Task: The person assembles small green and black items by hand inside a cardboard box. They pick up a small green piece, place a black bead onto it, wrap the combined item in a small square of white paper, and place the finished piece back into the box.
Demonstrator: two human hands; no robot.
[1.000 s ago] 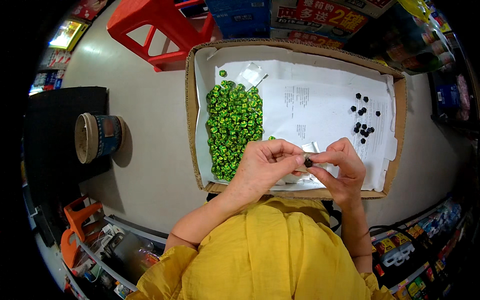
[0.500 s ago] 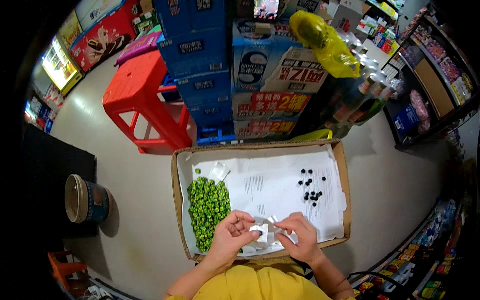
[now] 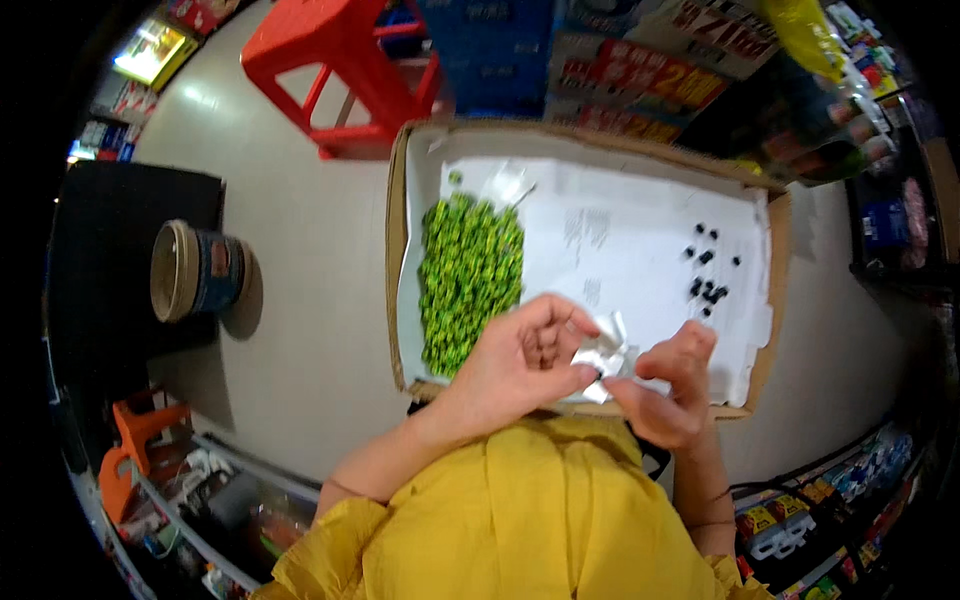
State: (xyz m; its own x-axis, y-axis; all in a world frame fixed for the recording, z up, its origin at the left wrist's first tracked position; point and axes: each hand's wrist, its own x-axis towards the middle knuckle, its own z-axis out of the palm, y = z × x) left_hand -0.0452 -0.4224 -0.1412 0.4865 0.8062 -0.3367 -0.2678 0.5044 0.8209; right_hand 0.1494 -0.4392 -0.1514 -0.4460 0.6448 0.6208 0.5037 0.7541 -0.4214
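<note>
My left hand (image 3: pixel 525 350) pinches a crumpled white wrapper-like piece (image 3: pixel 600 350) between thumb and fingers. A tiny dark bit (image 3: pixel 598 376) shows at its thumb tip. My right hand (image 3: pixel 675 385) is curled close beside it, blurred, with its thumb at the lower edge of the white piece and a whitish bit between thumb and finger. Both hands are over the near side of a shallow cardboard box (image 3: pixel 397 270) lined with white paper (image 3: pixel 560 260). A heap of small green-and-yellow pieces (image 3: pixel 470 280) fills its left side. Several small black pieces (image 3: pixel 708 290) lie scattered at the right.
A clear, shiny packet (image 3: pixel 507 185) lies behind the green heap. Beyond the box stand a red plastic stool (image 3: pixel 330 50) and stacked blue cartons (image 3: pixel 495 60). A bucket (image 3: pixel 200 270) stands on the floor at left. Shelves with goods (image 3: pixel 800 530) are at lower right.
The view has tipped down and shifted, so the box appears higher and further right. My right hand has turned, its thumb now at the white piece's lower edge beside my left thumb.
</note>
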